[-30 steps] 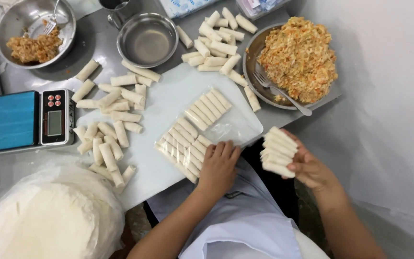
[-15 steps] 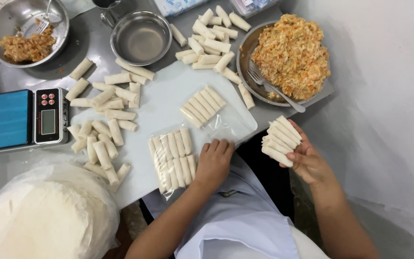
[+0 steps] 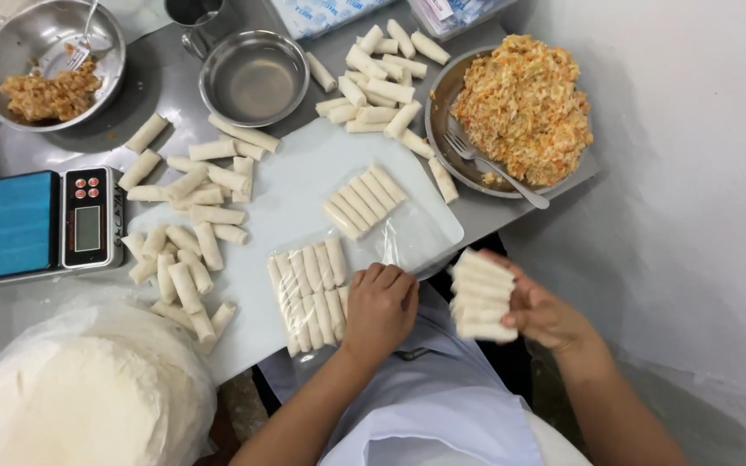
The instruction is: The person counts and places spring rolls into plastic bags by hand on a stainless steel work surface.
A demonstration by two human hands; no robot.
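While the right hand (image 3: 539, 312) is cupping a stack of pale spring rolls (image 3: 480, 295) off the tabletop's near right edge, their long axes are running left to right. Its grip is curling around them. Left hand (image 3: 379, 309) is pressing, fingers bent, on a clear bag of rolls (image 3: 308, 289) lying on the white board (image 3: 295, 185), those rolls pointing near to far. Blue-and-white packets (image 3: 325, 13) are sitting at the far edge.

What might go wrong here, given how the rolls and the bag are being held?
The right hand carries a loose stack of rolls off the table edge, so one may slip to the floor. The left hand pinches the clear bag, which overhangs the cutting board; it might slide off or tear.
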